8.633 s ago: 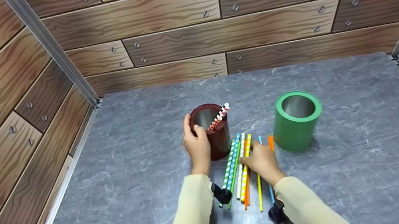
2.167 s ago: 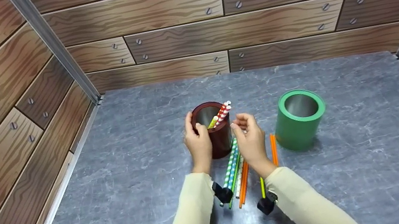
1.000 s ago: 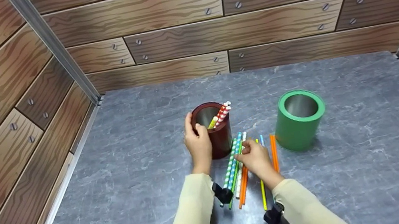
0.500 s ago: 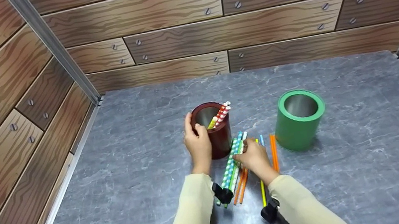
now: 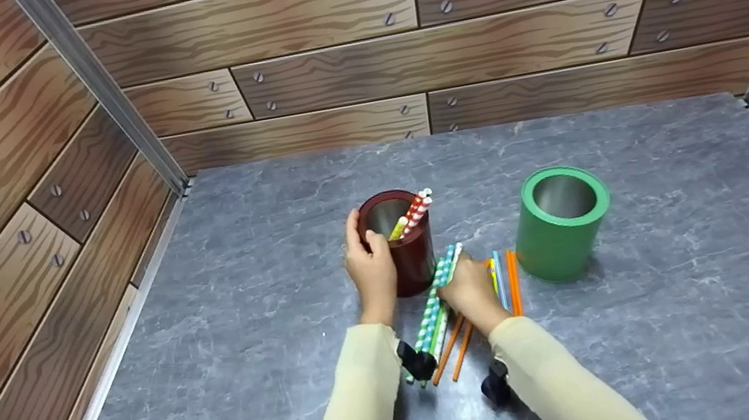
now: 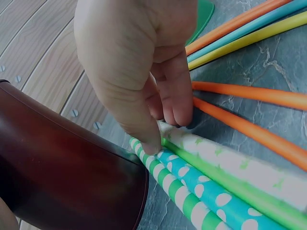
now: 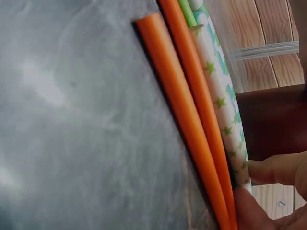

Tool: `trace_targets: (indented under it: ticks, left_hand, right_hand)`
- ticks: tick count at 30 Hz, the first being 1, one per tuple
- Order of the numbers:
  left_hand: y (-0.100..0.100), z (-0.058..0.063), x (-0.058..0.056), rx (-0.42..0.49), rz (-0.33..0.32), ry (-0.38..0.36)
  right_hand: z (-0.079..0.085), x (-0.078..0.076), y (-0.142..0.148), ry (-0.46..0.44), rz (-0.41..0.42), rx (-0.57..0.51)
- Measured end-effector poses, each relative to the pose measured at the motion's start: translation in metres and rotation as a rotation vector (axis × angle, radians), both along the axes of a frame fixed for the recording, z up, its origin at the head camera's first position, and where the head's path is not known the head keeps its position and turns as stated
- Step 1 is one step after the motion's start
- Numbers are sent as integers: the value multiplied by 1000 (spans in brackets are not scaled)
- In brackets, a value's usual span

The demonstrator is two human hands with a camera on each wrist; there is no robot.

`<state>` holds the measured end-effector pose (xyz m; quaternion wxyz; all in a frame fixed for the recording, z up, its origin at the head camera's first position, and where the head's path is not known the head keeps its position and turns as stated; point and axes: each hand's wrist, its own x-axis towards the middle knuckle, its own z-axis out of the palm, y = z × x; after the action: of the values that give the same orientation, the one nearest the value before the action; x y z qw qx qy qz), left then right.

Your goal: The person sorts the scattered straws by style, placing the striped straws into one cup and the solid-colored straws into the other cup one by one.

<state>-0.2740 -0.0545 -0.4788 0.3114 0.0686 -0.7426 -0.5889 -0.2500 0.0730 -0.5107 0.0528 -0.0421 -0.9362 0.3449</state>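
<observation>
My left hand (image 5: 371,271) grips the dark red cup (image 5: 414,264) at its left side, fingers at the rim. Red-and-white straws (image 5: 418,212) and a yellow one (image 5: 398,229) lean out of that cup. Beside it, my right hand (image 5: 471,294) is low over a bundle of straws. Its thumb and fingers pinch a white straw with green stars (image 7: 220,103), close to the blue straw with white dots (image 6: 196,184), the green-and-white striped straw (image 6: 175,189) and the plain green straw (image 6: 230,184). Two orange straws (image 6: 254,93) lie just right of the bundle.
A green cup (image 5: 560,247) stands upright to the right, with nothing seen inside. Near its left side lie orange straws (image 5: 514,282), a blue straw (image 5: 500,280) and a yellow straw (image 5: 493,274). Wood-patterned walls (image 5: 312,19) bound the grey marbled table (image 5: 239,263).
A yellow straw has joined the red-and-white ones in the dark red cup. Lately my right hand reaches lower into the bundle, and the two orange straws have spread apart. My left hand stays put.
</observation>
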Motion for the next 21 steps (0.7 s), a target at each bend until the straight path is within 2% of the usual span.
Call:
trace_targets:
  ticks: [4,12,16,21]
  left_hand:
    - [-1,1,0,-5,0,-11]
    - [-2,0,-1,-6,6,-15]
    - [-2,-1,-1,-2,0,-18]
    - [0,0,-1,4,-2,-12]
  right_hand:
    - [2,-2,-2,-34,-16,-9]
    - [1,-6,4,-184,-9,-146]
    - [1,-6,6,-235,-26,-258]
    - [-1,-5,7,-256,-75,-494]
